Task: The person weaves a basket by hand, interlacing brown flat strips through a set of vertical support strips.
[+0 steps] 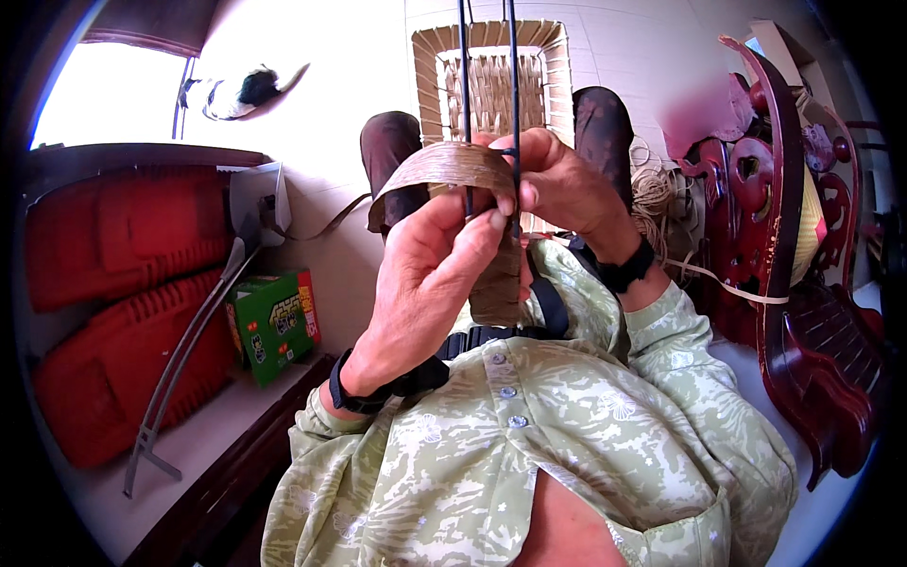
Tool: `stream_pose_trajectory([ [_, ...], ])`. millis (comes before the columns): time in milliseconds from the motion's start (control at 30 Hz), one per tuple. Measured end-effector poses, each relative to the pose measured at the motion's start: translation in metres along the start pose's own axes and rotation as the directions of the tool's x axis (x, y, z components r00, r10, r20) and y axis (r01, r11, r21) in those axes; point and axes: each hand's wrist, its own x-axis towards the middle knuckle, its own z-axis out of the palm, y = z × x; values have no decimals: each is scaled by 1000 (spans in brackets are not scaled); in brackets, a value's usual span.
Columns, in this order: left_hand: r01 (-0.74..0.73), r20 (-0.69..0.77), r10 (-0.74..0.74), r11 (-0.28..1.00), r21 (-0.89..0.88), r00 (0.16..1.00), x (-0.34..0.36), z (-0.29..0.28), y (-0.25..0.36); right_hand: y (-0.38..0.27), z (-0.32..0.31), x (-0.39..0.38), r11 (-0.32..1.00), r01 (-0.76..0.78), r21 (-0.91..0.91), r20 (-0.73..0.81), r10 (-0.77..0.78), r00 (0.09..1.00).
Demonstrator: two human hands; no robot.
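- Well, the flat, brown, fibrous strip [444,164] is between the hands; its lower length points toward the wearer, its upper part arches leftward.
- Left hand [427,269]: thumb and fingers pinched closed on the strip — a flat, firm pinch should prevent twisting.
- Right hand [574,197]: fingers curled beside the thin black rods [515,90]; their grip cannot be told.
- Rods point away, over the pale woven rectangular basket [426,94].
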Motion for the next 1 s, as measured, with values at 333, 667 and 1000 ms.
stream_pose_trajectory([
  [333,-24,-52,25,1000,14,998,-4,3,-8,41,-8,-5,949,54,310,-38,-45,998],
  [667,62,-157,-55,997,43,986,-36,0,-15,25,26,-7,992,-121,32,-81,124,989],
  [1000,52,-99,-37,986,157,994,-33,0,-12,33,17,-27,969,-146,-198,-134,121,984],
])
